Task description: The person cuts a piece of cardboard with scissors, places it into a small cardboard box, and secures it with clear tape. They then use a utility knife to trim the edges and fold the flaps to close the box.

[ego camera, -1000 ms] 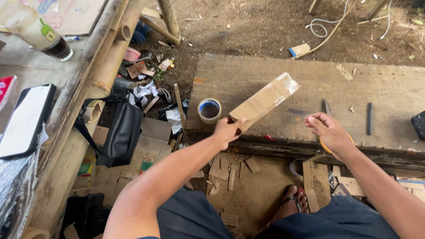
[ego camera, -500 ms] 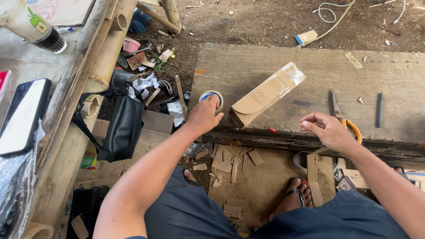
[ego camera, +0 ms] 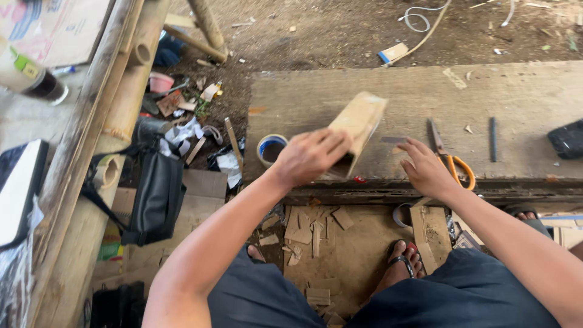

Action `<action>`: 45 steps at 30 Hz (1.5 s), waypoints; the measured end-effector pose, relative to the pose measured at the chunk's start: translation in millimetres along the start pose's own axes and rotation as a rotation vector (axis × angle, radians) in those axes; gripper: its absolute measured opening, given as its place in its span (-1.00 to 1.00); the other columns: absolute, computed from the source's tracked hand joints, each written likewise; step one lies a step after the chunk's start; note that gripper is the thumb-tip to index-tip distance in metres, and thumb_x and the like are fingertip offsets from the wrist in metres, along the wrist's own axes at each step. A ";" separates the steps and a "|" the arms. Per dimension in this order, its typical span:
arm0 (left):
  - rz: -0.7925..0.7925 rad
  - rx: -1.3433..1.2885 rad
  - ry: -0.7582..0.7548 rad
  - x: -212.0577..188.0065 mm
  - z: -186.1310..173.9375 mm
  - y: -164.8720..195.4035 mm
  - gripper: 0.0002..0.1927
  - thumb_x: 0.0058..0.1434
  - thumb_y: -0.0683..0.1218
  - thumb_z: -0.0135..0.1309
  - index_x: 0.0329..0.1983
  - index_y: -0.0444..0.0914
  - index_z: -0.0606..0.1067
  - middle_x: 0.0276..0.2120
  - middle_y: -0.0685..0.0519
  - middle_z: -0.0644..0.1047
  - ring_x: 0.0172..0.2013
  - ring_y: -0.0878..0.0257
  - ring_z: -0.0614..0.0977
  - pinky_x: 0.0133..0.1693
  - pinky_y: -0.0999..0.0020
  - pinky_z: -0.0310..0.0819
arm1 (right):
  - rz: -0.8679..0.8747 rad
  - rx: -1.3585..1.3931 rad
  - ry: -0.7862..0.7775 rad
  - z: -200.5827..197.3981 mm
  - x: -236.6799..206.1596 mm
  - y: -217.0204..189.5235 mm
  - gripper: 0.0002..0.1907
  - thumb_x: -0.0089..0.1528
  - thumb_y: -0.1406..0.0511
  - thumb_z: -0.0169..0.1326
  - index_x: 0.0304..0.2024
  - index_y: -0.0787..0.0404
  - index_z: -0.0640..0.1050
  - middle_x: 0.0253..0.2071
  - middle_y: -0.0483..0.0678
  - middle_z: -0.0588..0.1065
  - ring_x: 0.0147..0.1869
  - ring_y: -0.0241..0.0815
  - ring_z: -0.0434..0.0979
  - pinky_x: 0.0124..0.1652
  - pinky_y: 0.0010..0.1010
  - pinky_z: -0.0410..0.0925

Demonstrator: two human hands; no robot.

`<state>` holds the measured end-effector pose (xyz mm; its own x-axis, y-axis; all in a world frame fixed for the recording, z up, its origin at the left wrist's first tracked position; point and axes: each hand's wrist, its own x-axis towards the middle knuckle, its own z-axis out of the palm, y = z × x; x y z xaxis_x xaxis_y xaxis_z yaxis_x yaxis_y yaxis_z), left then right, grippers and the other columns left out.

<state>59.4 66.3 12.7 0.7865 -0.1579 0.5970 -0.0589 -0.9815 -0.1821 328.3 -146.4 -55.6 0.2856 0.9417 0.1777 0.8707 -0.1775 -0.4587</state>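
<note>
A broad, weathered wooden bench [ego camera: 522,97] is lying across the upper half of the view, its near edge running just in front of the person's knees, with bare dirt ground beyond it. To the left, a thick bamboo pole [ego camera: 124,103] is slanting down along a second work surface, and a black bag [ego camera: 159,197] is hanging beside it over flattened cardboard. Under the bench's near edge, a brown board on the floor is carrying a scatter of small cut cardboard scraps [ego camera: 316,228] between the person's sandalled feet.

The left hand [ego camera: 310,157] is reaching over the bench edge, its fingers clenched around the lower end of a long, flat cardboard piece [ego camera: 359,120]; the piece is tilting up and away from the hand, its far end raised above the bench top. The right hand [ego camera: 425,167] is resting flat on the bench just right of the cardboard, fingers released and spread, holding nothing. Orange-handled scissors [ego camera: 450,159] are lying on the bench just beside that hand, blades pointing away. A roll of blue tape [ego camera: 271,149] is sitting at the bench's left corner, near the left hand. Further right, a thin dark stick [ego camera: 493,138] is lying on the bench, well apart from both hands.
</note>
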 end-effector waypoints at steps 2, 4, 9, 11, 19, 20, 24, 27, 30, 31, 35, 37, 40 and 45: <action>-0.184 -0.053 0.023 28.4 -19.4 -1.4 -0.64 0.26 -0.18 0.05 0.14 -0.26 0.54 -0.05 0.00 0.64 -0.19 0.14 0.67 -0.23 0.26 0.61 | -0.089 -0.154 0.021 9.8 9.1 11.5 -0.48 0.36 0.26 -0.01 0.33 0.34 0.35 0.38 0.38 0.24 0.45 0.32 0.19 0.28 0.02 0.15; -0.367 -0.114 -0.027 57.9 -38.7 -8.5 -0.67 0.25 -0.22 0.03 0.08 -0.25 0.59 -0.18 -0.01 0.67 -0.35 0.16 0.68 -0.37 0.27 0.58 | -0.145 -0.247 0.019 15.8 16.4 17.7 -0.47 0.38 0.24 -0.02 0.34 0.35 0.33 0.37 0.37 0.25 0.46 0.31 0.19 0.29 0.02 0.14; -0.709 -0.307 -0.270 94.9 -72.3 -36.5 -0.78 0.36 -0.15 -0.01 -0.08 -0.20 0.65 -0.42 -0.05 0.63 -0.62 0.13 0.64 -0.56 0.18 0.52 | -0.062 -0.238 -0.030 15.6 18.2 12.9 -0.66 0.30 0.20 0.04 0.07 0.19 0.53 0.20 0.08 0.49 0.32 0.08 0.42 0.21 -0.16 0.31; -0.646 -0.302 -0.240 93.1 -74.8 -42.9 -0.79 0.32 -0.11 0.06 -0.10 -0.16 0.68 -0.41 -0.08 0.65 -0.54 0.08 0.65 -0.44 0.14 0.54 | 0.041 -0.219 -0.065 12.0 18.6 7.4 -0.73 0.31 0.19 0.05 0.01 0.14 0.56 0.05 0.01 0.54 0.20 0.05 0.48 0.15 -0.17 0.36; -0.593 -0.356 -0.044 64.2 -73.2 -40.8 -0.67 0.39 0.02 0.07 0.05 -0.31 0.52 0.00 -0.10 0.53 -0.04 0.06 0.62 -0.02 0.10 0.54 | 0.107 -0.132 -0.069 8.9 26.1 3.2 -0.78 0.25 0.25 0.09 -0.09 0.19 0.49 -0.20 0.09 0.54 0.02 0.09 0.49 0.05 -0.12 0.35; -0.573 -0.362 -0.022 58.8 -76.5 -34.3 -0.65 0.46 0.05 0.05 0.11 -0.31 0.49 0.04 -0.09 0.50 0.02 0.07 0.59 0.06 0.09 0.53 | 0.071 -0.160 -0.049 10.2 25.8 4.3 -0.79 0.24 0.26 0.09 -0.11 0.20 0.47 -0.18 0.14 0.51 0.02 0.13 0.47 0.01 -0.09 0.35; -0.327 -0.184 0.012 40.1 -88.8 2.5 -0.56 0.27 0.18 0.16 -0.06 -0.25 0.48 -0.07 -0.07 0.50 0.05 0.02 0.49 0.22 -0.10 0.29 | 0.362 -0.050 -0.218 10.8 28.9 2.5 -0.81 0.45 0.25 -0.16 -0.04 0.26 0.35 -0.25 0.13 0.56 -0.16 0.11 0.59 -0.09 -0.03 0.42; -0.369 -0.156 0.040 35.8 -90.2 20.5 -0.51 0.35 0.15 0.15 0.15 -0.28 0.47 0.02 -0.03 0.52 0.16 0.05 0.47 0.37 -0.13 0.07 | 0.226 0.144 0.007 1.4 31.0 -5.3 -0.75 0.42 0.29 -0.15 0.03 0.36 0.22 -0.35 0.23 0.49 -0.29 0.17 0.53 -0.21 -0.04 0.39; -0.440 -0.149 0.035 40.1 -83.3 20.3 -0.59 0.26 0.11 0.18 0.04 -0.22 0.50 -0.09 0.03 0.55 0.08 0.07 0.49 0.35 -0.23 -0.05 | -0.052 0.217 0.220 -21.7 38.2 -38.2 -0.79 0.41 0.34 -0.10 -0.01 0.39 0.26 -0.27 0.20 0.49 -0.21 0.08 0.52 -0.22 -0.14 0.35; -0.442 -0.164 0.037 41.1 -80.6 19.5 -0.64 0.28 0.07 0.17 0.05 -0.20 0.52 -0.12 0.06 0.55 0.07 0.08 0.49 0.35 -0.25 -0.07 | -0.030 0.256 0.172 -32.7 38.0 -53.6 -0.81 0.41 0.33 -0.11 -0.02 0.36 0.28 -0.33 0.16 0.48 -0.29 0.03 0.49 -0.27 -0.17 0.34; -0.459 -0.312 0.025 42.9 -71.6 15.6 -0.75 0.31 -0.08 0.14 0.05 -0.16 0.54 -0.17 0.08 0.54 0.06 0.08 0.50 0.38 -0.29 -0.09 | -0.010 0.310 0.051 -78.6 27.3 -127.6 -0.84 0.43 0.28 -0.14 -0.04 0.26 0.36 -0.53 0.01 0.43 -0.49 -0.16 0.41 -0.42 -0.28 0.29; -0.468 -0.409 0.043 43.3 -67.7 15.5 -0.77 0.30 -0.12 0.15 0.02 -0.18 0.54 -0.17 0.04 0.51 0.06 0.05 0.50 0.40 -0.31 -0.07 | -0.036 0.263 0.041 -102.4 29.9 -157.6 -0.83 0.42 0.26 -0.13 -0.08 0.22 0.40 -0.56 -0.06 0.44 -0.55 -0.22 0.41 -0.49 -0.30 0.26; -0.434 -0.466 0.115 36.8 -63.8 20.9 -0.75 0.27 -0.12 0.19 -0.01 -0.24 0.50 -0.13 -0.08 0.43 0.11 -0.11 0.45 0.37 -0.37 0.04 | -0.016 0.173 0.047 -128.3 39.8 -184.3 -0.81 0.43 0.22 -0.12 -0.10 0.18 0.45 -0.57 -0.13 0.45 -0.62 -0.26 0.40 -0.58 -0.33 0.21; -0.116 -0.461 0.212 -0.7 -60.2 44.7 -0.68 0.37 -0.07 0.29 -0.10 -0.25 0.36 -0.08 -0.05 0.36 0.17 -0.11 0.55 0.36 -0.30 0.25 | 0.256 0.341 -0.084 -125.4 29.7 -187.0 -0.72 0.36 0.12 0.02 -0.13 0.20 0.40 -0.48 -0.09 0.37 -0.51 -0.26 0.34 -0.56 -0.34 0.26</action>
<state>19.2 16.1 51.2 0.6653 -0.0165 0.7464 -0.2805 -0.9320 0.2295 224.1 -121.1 144.7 0.4293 0.9021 -0.0445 0.5902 -0.3174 -0.7423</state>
